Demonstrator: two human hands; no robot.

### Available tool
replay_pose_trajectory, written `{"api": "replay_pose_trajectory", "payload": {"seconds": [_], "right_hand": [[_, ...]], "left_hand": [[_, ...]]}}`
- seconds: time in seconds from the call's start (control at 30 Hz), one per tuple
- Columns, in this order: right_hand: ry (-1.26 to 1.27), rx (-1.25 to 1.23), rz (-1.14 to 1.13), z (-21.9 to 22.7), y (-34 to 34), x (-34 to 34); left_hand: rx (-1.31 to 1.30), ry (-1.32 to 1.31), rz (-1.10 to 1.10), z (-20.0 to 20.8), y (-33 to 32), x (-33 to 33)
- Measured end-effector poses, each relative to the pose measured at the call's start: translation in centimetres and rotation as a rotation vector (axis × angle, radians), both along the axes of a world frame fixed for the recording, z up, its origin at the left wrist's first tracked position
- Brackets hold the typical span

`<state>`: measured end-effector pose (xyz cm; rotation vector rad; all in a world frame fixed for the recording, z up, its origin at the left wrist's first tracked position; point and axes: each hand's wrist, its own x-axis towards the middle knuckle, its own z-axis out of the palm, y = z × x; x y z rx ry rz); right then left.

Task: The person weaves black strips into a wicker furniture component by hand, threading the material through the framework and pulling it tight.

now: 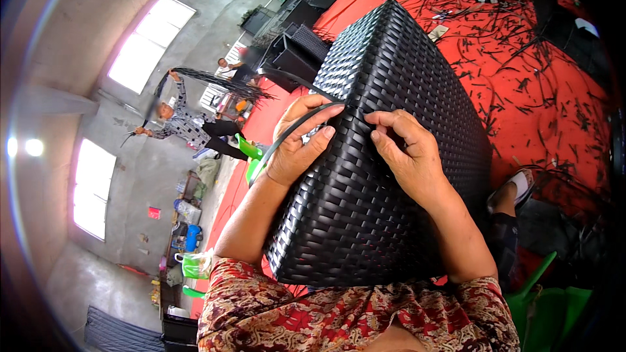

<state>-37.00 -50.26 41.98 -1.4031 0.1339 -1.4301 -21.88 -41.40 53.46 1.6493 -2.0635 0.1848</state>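
Black woven rattan covers the big box-shaped furniture piece (385, 156) that fills the middle of the view, tipped up against the person's lap with its long axis running away from the body toward the upper right, over the red floor covering (554, 91). Its near bottom edge sits just above the patterned red sleeves, and its far corner points toward the stacked black frames (293, 52) at the back of the hall.

Both hands work on the broad woven face, close to its left edge and about a third of the way down from the far corner. A loose black rattan strip (297, 127) arcs off that left edge, curving down toward the green plastic chair (251, 156) behind the box. The left hand (297, 146) is closed around this strip, fingers curled over it, thumb tucked beneath. The right hand (407, 150) lies just beside it on the weave, fingertips pinched at the spot where the strip meets the surface; whether it actually grips the strip's end or only presses the weave is hard to tell from here. So the strip's free length lies to the left of both hands, nearer the left one.

Short cut-offs of black strip (521, 85) litter the red covering. Farther back, another person (182, 124) swings a long bundle of strips.
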Motion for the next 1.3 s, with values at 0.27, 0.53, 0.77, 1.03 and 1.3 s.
{"api": "replay_pose_trajectory", "payload": {"seconds": [0.27,0.53,0.77,1.03,1.3], "right_hand": [[0.071,0.295,0.357,0.7,-0.7,-0.8],[0.064,-0.097,-0.087,0.1,0.8,-0.2],[0.100,-0.341,-0.298,0.0,1.2,0.1],[0.028,-0.113,-0.080,-0.4,0.1,0.2],[0.071,-0.054,-0.034,0.3,-1.7,0.2]], "left_hand": [[0.126,-0.004,0.010,0.6,0.0,-1.7],[0.085,0.094,0.032,0.3,-0.8,-2.0],[-0.013,0.144,0.035,-0.7,-1.4,-1.2],[-0.053,0.100,0.041,-0.9,-1.3,-1.2],[-0.058,0.051,0.045,-0.7,-1.3,-1.5]]}}
